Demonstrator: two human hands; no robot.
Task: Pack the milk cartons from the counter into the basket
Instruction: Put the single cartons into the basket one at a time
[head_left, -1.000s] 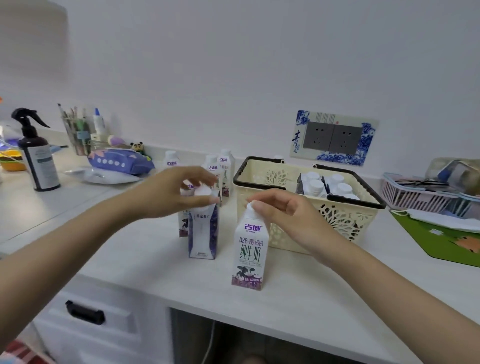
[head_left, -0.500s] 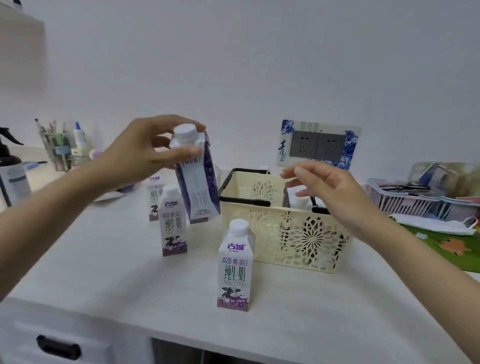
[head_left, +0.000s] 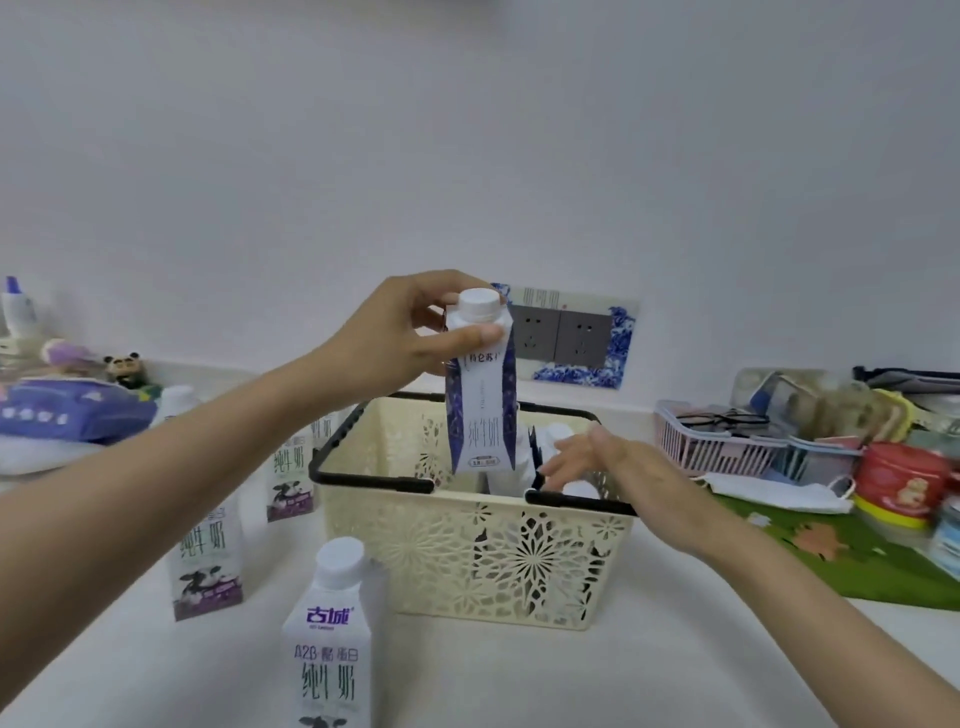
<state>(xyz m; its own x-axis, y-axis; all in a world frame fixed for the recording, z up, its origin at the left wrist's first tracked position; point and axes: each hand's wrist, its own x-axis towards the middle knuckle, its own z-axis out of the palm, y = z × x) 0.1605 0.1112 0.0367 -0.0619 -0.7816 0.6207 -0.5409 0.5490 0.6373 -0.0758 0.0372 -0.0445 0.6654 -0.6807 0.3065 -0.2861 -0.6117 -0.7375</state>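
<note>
Left hand (head_left: 387, 338) pinches the neck of the tall white-and-purple milk carton (head_left: 480, 387) just under its white cap, thumb in front, fingers behind. Half a second ago that carton hung tilted left of the basket; now it is upright above the cream lattice plastic basket with black handles (head_left: 498, 561), its base dipping below the rim line. Right hand (head_left: 608, 462) is spread and holds nothing, fingertips reaching inside the basket at the near handle, just beside the white caps of the cartons already packed (head_left: 558, 434); earlier it hovered higher, above the rim.

Three white cartons with purple cow print stand on the pale worktop (head_left: 675, 675) left of the basket: nearest one (head_left: 332, 644) at the bottom edge, middle one (head_left: 208, 561) partly behind the left forearm, far one (head_left: 291, 478) just beside the basket's left wall. View sits closer and lower than before.

Right side: pink slatted tray with black glasses (head_left: 722, 441), white face mask (head_left: 774, 491) on a green mat (head_left: 841, 551), red round tin (head_left: 898, 480). Left side: blue-purple pouch (head_left: 72, 415), small panda figure (head_left: 124, 366). Plain white wall, twin grey socket in a blue-and-white patterned plate (head_left: 571, 338) behind the held carton.
</note>
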